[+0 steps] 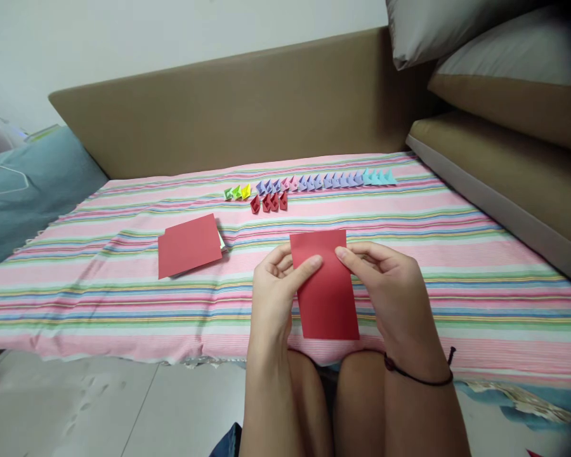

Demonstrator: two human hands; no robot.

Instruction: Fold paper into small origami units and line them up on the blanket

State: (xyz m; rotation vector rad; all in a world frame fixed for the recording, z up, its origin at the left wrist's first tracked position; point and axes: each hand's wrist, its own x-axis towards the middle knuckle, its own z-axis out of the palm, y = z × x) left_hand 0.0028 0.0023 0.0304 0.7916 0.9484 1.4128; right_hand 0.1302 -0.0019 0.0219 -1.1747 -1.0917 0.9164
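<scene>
I hold a folded red paper sheet [327, 292] upright above my knees, in front of the striped bed cover [124, 298]. My left hand [276, 285] pinches its upper left edge with thumb on the front. My right hand [385, 285] pinches the upper right edge, a dark cord bracelet on that wrist. On the cover to the left lies a stack of red paper squares [189, 245]. Farther back stands a row of small folded paper boats [314, 183] in green, yellow, purple, pink and teal, with three red boats [269, 202] in front of it.
A tan padded backboard [247, 108] runs behind the cover. Tan and grey cushions [504, 76] are piled at the right, and a blue-grey pillow [33, 184] sits at the left. Pale floor tiles [99, 406] show below the bed edge.
</scene>
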